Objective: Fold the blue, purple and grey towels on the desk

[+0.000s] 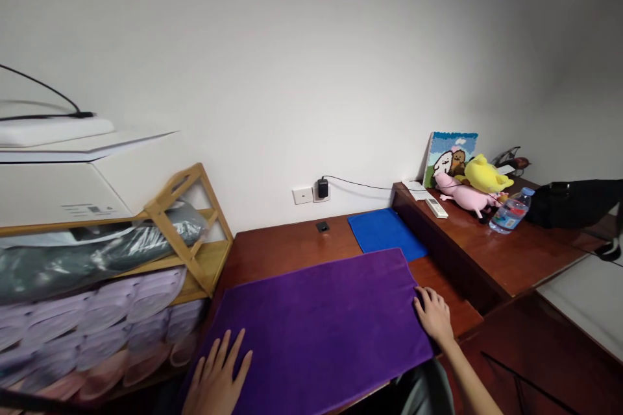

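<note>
A purple cloth (321,324) lies spread over the front of the brown wooden desk (282,249). My left hand (220,369) rests flat on the cloth's near left part, fingers spread. At the right edge of the cloth, my right hand (433,314) lies with its fingers stretched out and their tips on the border. Neither hand holds anything. Behind the cloth, at the back right of the desk, a blue cloth (387,233) lies flat, its front corner partly covered by the purple one.
Left stands a wooden rack (207,253) with lilac and pink slippers (107,305) and a white box (111,181) on top. The raised right surface bears a water bottle (510,213), plush toys (470,193), a remote (437,208) and a picture (450,155). A charger (322,188) sits in the wall socket.
</note>
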A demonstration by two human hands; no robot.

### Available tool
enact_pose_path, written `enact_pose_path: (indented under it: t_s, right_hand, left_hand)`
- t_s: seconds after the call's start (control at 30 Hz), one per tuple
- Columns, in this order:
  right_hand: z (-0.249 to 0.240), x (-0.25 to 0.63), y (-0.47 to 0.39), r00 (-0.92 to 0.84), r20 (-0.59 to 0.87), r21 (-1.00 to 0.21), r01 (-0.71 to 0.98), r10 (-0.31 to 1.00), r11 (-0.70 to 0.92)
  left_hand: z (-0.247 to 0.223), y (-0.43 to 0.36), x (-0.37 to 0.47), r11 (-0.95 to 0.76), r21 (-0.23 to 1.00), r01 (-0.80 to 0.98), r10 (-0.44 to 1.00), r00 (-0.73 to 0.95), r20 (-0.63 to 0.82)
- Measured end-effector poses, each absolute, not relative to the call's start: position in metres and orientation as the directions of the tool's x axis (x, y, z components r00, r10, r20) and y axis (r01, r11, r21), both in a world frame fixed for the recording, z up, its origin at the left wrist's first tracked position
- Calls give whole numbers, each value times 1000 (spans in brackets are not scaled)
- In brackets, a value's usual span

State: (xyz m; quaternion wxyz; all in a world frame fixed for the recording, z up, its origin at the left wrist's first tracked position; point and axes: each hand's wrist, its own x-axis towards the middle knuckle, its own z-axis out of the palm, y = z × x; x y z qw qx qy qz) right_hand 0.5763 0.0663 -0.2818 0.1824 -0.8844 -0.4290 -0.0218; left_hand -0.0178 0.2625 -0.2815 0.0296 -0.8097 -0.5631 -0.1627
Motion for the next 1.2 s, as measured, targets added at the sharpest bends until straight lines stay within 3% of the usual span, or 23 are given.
enact_pose_path:
  t_s: [0.23, 0.37, 0.77, 0.9, 1.07, 1.2]
  right_hand:
    - [-281, 586, 60, 504, 190, -195, 860, 842, -471]
    - [-285, 583, 61, 446, 182, -226, 886, 876, -404]
    - [-281, 568, 50, 494, -31, -148, 857, 869, -493]
    - [-280, 564, 46, 486, -41, -129, 864, 873, -487]
    - [-276, 561, 47, 489, -52, -118, 863, 871, -492]
    - [-276, 562, 47, 497, -53, -163, 851, 866, -499]
  left_hand:
    - [-273, 234, -20, -371, 125, 920, 894, 317, 315]
    - [-277, 214, -26, -413, 93, 906, 872, 363, 328]
    - [-291, 217, -53, -400, 41, 915, 887, 376, 269]
    - [-282, 209, -12, -427, 79, 901, 866, 382, 322]
    - [-266, 176, 86, -669, 118, 734, 728, 616, 301]
    - [-268, 159, 118, -713, 136, 688, 695, 666, 271]
